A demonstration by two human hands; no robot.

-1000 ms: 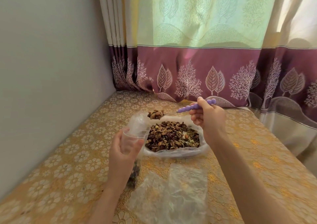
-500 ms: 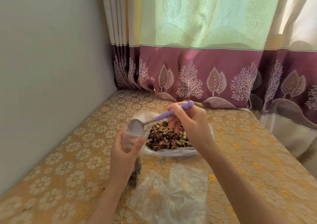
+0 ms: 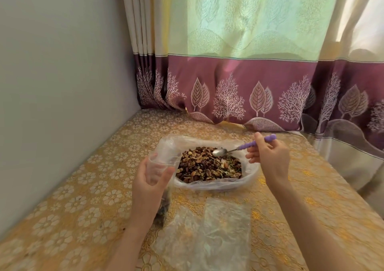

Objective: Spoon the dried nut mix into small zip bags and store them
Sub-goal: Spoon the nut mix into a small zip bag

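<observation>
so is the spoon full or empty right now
Empty: the spoon bowl shows bare shiny metal as it rests on the nut mix.

No readable text, label or number anywhere (bags included) – none at all

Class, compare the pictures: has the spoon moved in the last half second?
Yes. The spoon has left the small bag's mouth and gone right, over the nut mix, judged against the big bag.

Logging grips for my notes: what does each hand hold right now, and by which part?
Left hand holds the small clear zip bag just below its open mouth. Right hand pinches the metal spoon by its purple beaded handle.
</observation>
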